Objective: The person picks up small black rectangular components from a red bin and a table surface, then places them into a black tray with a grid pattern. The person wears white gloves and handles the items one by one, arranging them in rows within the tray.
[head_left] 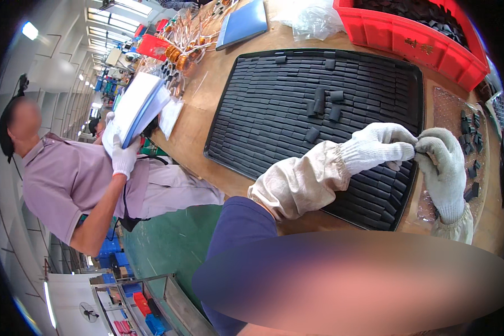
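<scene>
Together, gloved left hand (375,147) and right hand (443,168) met fingertip to fingertip above black tray (229,112) on table (196,117); grip pinched something small and dark, mostly hidden.

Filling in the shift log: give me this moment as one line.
left hand: pinching small dark piece | right hand: pinching same piece | below: black tray of dark blocks | co-worker: holding papers
</scene>
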Tool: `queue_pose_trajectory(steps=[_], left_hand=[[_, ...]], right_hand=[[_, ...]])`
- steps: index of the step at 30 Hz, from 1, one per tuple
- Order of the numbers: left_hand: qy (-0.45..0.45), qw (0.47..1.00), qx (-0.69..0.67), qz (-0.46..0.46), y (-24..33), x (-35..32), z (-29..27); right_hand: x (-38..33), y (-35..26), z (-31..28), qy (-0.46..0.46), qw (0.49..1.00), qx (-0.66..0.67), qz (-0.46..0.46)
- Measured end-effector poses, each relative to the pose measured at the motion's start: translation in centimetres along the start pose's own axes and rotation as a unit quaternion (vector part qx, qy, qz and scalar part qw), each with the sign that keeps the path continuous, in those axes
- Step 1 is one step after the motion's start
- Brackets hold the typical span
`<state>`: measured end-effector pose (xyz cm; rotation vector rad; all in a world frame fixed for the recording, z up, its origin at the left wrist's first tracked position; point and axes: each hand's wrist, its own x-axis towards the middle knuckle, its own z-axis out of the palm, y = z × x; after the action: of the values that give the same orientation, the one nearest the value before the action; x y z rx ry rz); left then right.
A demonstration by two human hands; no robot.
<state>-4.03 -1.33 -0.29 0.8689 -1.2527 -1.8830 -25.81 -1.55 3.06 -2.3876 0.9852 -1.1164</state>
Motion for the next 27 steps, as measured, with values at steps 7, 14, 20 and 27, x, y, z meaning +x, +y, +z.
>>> queue_pose_trajectory(steps=[7,14,20,27], left_hand=[[0.003,1.000,-0.002,-0.002,0.03,-0.03,0.00],[0.001,1.000,0.029,-0.006,0.14,-0.04,-0.07],[0.002,1.000,0.022,-0.009,0.14,-0.07,-0.08],[-0.007,1.000,0.019,-0.014,-0.04,-0.11,-0.36]], right_hand=[[-0.21,0.14,0.13,-0.004,1.000,-0.010,0.004],[-0.25,0.02,0.21,-0.004,0.999,-0.034,-0.002],[-0.19,0.15,0.17,-0.001,0.999,-0.035,-0.015],[-0.23,0.15,0.22,-0.012,1.000,-0.023,-0.007]])
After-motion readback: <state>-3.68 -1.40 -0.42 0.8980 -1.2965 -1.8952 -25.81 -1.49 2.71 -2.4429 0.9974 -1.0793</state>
